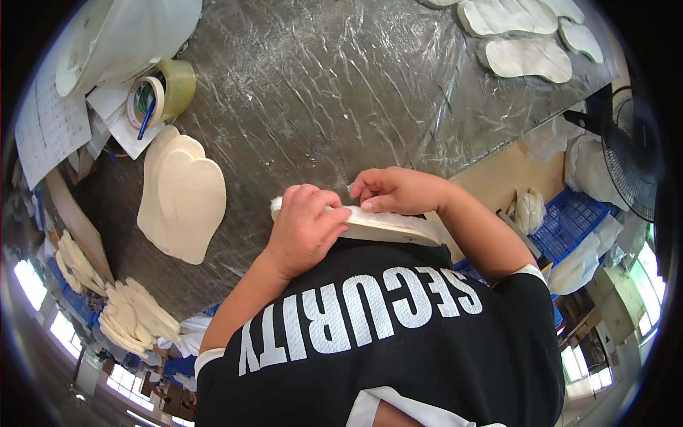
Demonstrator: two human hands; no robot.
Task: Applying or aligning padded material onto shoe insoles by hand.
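Both hands, left (307, 226) and right (398, 191), grip clamped on the white insole (388, 226) between them.

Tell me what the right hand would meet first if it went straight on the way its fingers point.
Probably the left hand: the right hand pinches the white insole piece with fingertips pointing toward it, a small gap between them. Depth is unclear.
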